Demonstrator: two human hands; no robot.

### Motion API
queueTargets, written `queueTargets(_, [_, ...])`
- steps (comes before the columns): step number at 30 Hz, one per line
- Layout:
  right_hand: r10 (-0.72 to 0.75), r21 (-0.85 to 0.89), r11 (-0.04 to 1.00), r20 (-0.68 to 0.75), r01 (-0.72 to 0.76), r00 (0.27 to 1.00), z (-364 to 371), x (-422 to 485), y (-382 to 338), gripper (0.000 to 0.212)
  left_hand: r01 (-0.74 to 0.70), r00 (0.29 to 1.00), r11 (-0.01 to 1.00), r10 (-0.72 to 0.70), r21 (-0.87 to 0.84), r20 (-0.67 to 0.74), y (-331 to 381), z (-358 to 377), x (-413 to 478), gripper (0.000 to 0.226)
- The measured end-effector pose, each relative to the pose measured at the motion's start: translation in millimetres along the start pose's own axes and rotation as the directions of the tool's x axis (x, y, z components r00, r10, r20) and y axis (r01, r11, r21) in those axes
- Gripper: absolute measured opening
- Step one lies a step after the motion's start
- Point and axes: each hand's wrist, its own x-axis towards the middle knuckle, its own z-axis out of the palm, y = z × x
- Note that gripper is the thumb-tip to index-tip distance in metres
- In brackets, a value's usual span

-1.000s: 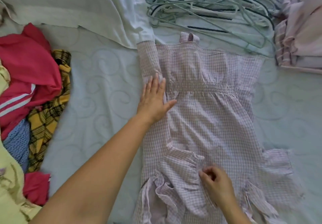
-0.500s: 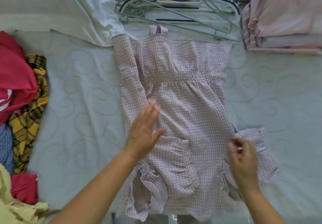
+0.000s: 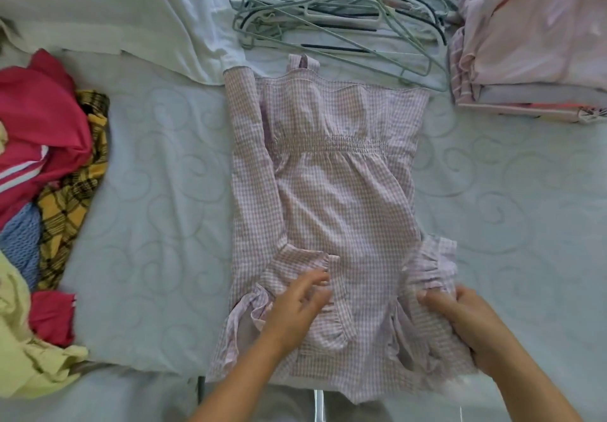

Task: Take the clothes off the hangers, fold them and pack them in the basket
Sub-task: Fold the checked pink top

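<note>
A pink-and-white checked dress (image 3: 335, 191) lies flat on the pale quilted bed (image 3: 157, 211), neckline away from me, its left sleeve folded down along the body. My left hand (image 3: 295, 303) rests with relaxed fingers on the frilled cuff near the hem. My right hand (image 3: 466, 323) grips the bunched frilled fabric at the dress's lower right edge. No basket is in view.
A heap of empty pale hangers (image 3: 335, 4) lies beyond the dress. Folded pink clothes (image 3: 532, 53) are stacked at the back right. Unfolded red, yellow-plaid and blue garments (image 3: 49, 158) pile up on the left. A white cloth (image 3: 138, 17) lies at the back left.
My left hand slid down the dress from the waist to the cuff near the hem. My right hand moved from the middle of the hem to the right edge and gathered the frilled fabric.
</note>
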Motion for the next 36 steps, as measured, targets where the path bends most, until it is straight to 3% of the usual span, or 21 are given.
queueTargets(2, [-0.112,-0.21,0.966,0.197,0.154,0.974,46.2,-21.3,-12.4,0.003,0.16,0.976,0.846,-0.213,-0.509,-0.047,1.9,0.8,-8.9,0.083])
queueTargets(4, [-0.106,-0.236,0.949,0.378,0.206,0.92,76.1,-19.3,-19.0,0.012,0.238,0.936,0.608,-0.35,-0.757,0.012,-0.9,-1.9,-14.7,0.073])
queueTargets(6, [-0.176,-0.144,0.965,0.261,0.219,0.949,82.8,9.2,-26.5,0.015,0.244,0.914,0.464,-0.403,-0.852,0.042,-10.1,-8.3,-19.2,0.067])
queueTargets(8, [-0.3,-0.126,0.947,-0.003,0.297,0.954,69.6,49.3,-38.2,0.015,0.231,0.905,0.51,-0.426,-0.829,-0.01,-18.1,-9.2,-18.5,0.064])
queueTargets(10, [-0.404,-0.173,0.912,-0.231,0.371,0.885,52.0,91.3,-55.5,0.016,0.267,0.906,0.658,-0.421,-0.704,-0.05,-21.5,-4.7,-16.2,0.06])
queueTargets(12, [-0.404,-0.181,0.915,-0.363,0.362,0.84,33.4,133.9,-80.7,0.052,0.28,0.92,0.751,-0.388,-0.598,-0.057,-24.8,3.6,-13.6,0.049])
queueTargets(14, [-0.31,-0.08,0.949,-0.417,0.305,0.854,13.6,188.7,-100.8,0.102,0.239,0.936,0.805,-0.341,-0.543,-0.093,-23.6,10.9,-12.1,0.029])
queueTargets(15, [-0.259,-0.032,0.962,-0.426,0.271,0.867,4.0,218.9,-108.0,0.115,0.216,0.943,0.825,-0.315,-0.523,-0.108,-23.1,13.1,-12.1,0.024])
queueTargets(17, [-0.236,0.063,0.955,-0.424,0.289,0.874,1.6,230.2,-132.0,0.104,0.176,0.961,0.841,-0.26,-0.512,-0.095,-24.1,14.7,-13.7,0.03])
queueTargets(19, [-0.277,0.069,0.937,-0.454,0.343,0.847,12.8,205.2,-158.2,0.055,0.127,0.979,0.867,-0.186,-0.482,-0.077,-25.1,11.5,-19.7,0.047])
queueTargets(20, [-0.308,0.029,0.93,-0.484,0.366,0.819,17.8,196.6,-168.9,0.027,0.096,0.984,0.867,-0.158,-0.49,-0.087,-26.1,9.7,-23.6,0.04])
queueTargets(22, [-0.459,-0.152,0.881,-0.502,0.447,0.733,27.8,184.4,-189.9,0.011,0.069,0.975,0.836,-0.173,-0.544,-0.141,-28.6,5.0,-30.3,0.018])
queueTargets(24, [-0.633,-0.308,0.773,-0.415,0.554,0.653,47.6,169.4,-209.4,0.014,0.073,0.95,0.787,-0.242,-0.612,-0.198,-34.6,-0.6,-36.6,0.013])
queueTargets(26, [-0.716,-0.253,0.698,-0.223,0.67,0.661,76.6,154.6,-219.0,0.025,0.102,0.922,0.794,-0.301,-0.599,-0.243,-43.8,-6.1,-40.9,0.014])
queueTargets(28, [-0.755,-0.383,0.623,-0.064,0.683,0.653,101.7,142.2,-213.5,0.045,0.167,0.891,0.806,-0.37,-0.567,-0.264,-49.4,-10.2,-42.4,0.013])
queueTargets(30, [-0.828,-0.632,0.421,0.024,0.65,0.56,116.1,138.4,-191.5,0.053,0.214,0.866,0.805,-0.419,-0.554,-0.274,-52.8,-13.9,-42.2,0.013])
queueTargets(32, [-0.864,-0.736,0.257,0.115,0.626,0.49,121.5,139.5,-157.9,0.054,0.241,0.862,0.824,-0.425,-0.513,-0.278,-55.4,-16.8,-39.6,0.011])
queueTargets(34, [-0.823,-0.793,0.18,0.202,0.582,0.53,123.8,144.4,-125.8,0.061,0.254,0.862,0.853,-0.413,-0.456,-0.294,-60.6,-17.1,-37.9,0.011])
queueTargets(36, [-0.732,-0.871,0.099,0.263,0.481,0.629,124.2,156.9,-103.0,0.067,0.262,0.852,0.875,-0.408,-0.408,-0.329,-62.2,-17.2,-37.1,0.014])
